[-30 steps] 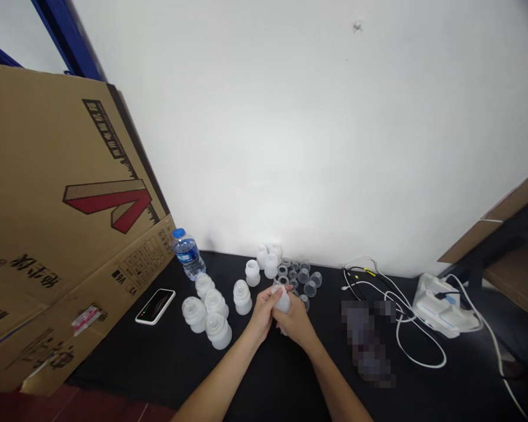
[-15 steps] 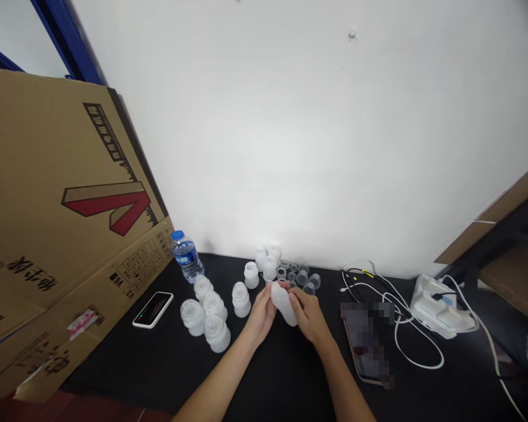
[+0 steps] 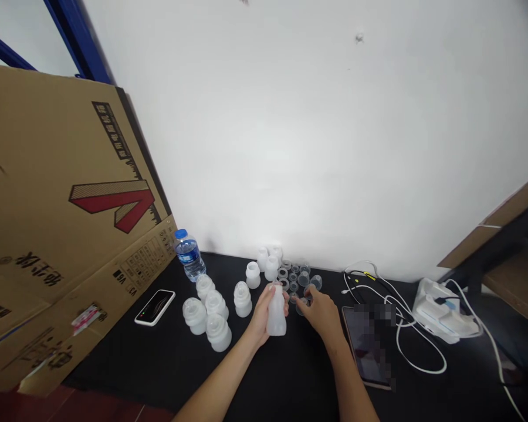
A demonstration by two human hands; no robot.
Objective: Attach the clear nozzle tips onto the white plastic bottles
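My left hand [image 3: 263,313] is closed around a frosted white plastic bottle [image 3: 277,316], held tilted above the black tabletop. Its neck points toward the wall. To the right, my right hand [image 3: 322,312] reaches down among small clear parts, thumb and fingers apart. The fingertips are beside a small clear ring-like part [image 3: 294,297] and partly cover a clear cap [image 3: 303,301]; whether they touch either I cannot tell. Behind these lie several clear rings [image 3: 283,273] and clear domed caps [image 3: 303,278]. Open-necked white bottles [image 3: 253,275] stand just behind my left hand.
On the left stand several capped white bottles [image 3: 218,332], a water bottle [image 3: 189,255] and a white phone [image 3: 155,308]. A large cardboard box [image 3: 70,234] borders that side. To the right lie a dark tablet-like device [image 3: 366,346], white cables [image 3: 420,357] and a white charger [image 3: 444,310].
My right hand has let go of the white bottle and moved right to the clear parts. The bottle now rests in my left hand alone, turned more upright in view.
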